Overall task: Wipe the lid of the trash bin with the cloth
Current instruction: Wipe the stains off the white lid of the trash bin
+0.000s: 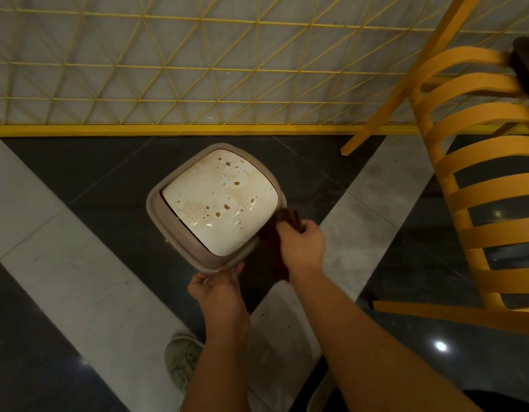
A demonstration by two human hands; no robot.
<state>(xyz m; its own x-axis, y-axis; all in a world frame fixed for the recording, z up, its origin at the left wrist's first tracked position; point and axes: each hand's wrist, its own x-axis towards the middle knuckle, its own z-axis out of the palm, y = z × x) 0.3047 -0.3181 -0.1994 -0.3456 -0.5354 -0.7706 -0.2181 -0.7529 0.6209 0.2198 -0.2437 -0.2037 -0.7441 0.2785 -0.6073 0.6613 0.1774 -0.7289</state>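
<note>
Trash bin lid (218, 200) directly ahead of both hands, cream flap spotted with brown droplets, beige rim around it; brown cloth (275, 248) bunched at lid's near-right edge, draped down bin side; right hand (302, 245) closed around cloth, fingers curled; left hand (218, 288) gripping rim at near corner, thumb on top; open dark floor left of left hand; yellow chair (477, 162) well right of right hand; yellow lattice fence (168, 69) beyond bin; shoe (181, 362) under left forearm.
</note>
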